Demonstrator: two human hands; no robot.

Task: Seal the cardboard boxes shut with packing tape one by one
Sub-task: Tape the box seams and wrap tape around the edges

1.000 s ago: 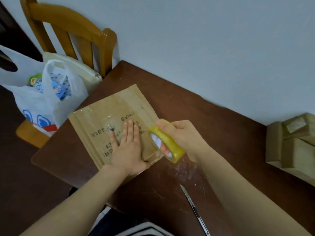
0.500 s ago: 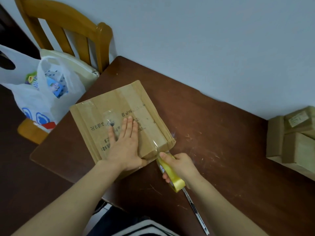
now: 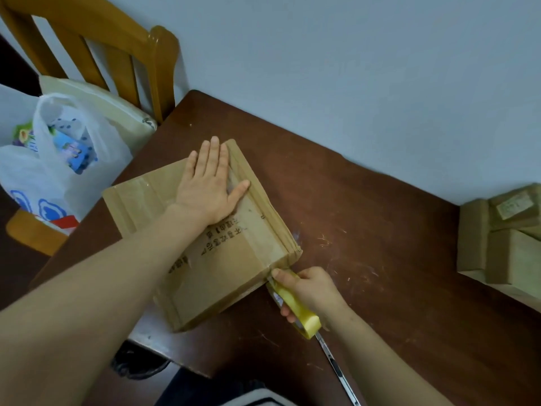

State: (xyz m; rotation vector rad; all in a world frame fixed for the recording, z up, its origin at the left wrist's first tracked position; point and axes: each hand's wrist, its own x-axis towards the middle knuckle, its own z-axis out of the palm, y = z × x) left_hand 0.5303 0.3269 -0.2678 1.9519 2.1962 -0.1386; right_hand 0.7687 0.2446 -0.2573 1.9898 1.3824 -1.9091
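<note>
Item: cardboard box [image 3: 234, 265], flat, brown, dark print on the top face, clear tape glinting along its top. It lies on the dark brown wooden table [image 3: 395, 273], left of the table's middle, its long axis running from 11 o'clock to 5 o'clock and its 7 o'clock corner overhanging the near table edge. Left hand [image 3: 209, 186]: laid palm down on the box's far end at 11 o'clock, fingers straight and together, thumb splayed toward 3 o'clock, holding nothing. Right hand [image 3: 313, 288]: at the box's 5 o'clock corner, fingers curled round a yellow tape roll [image 3: 295, 303], thumb tip against the box's near side face; the roll is tilted, its upper end touching that corner. Utility knife [image 3: 336, 367]: on the table at 5 o'clock of the roll, one end hidden beneath it. Further cardboard boxes [image 3: 506, 253]: stacked at the table's 3 o'clock edge, well apart from the hands. Wooden chair [image 3: 87, 23]: at 10 o'clock beside the table, carrying a cream cushion [image 3: 117, 109] and a white plastic bag [image 3: 58, 183] with colourful packets inside.
</note>
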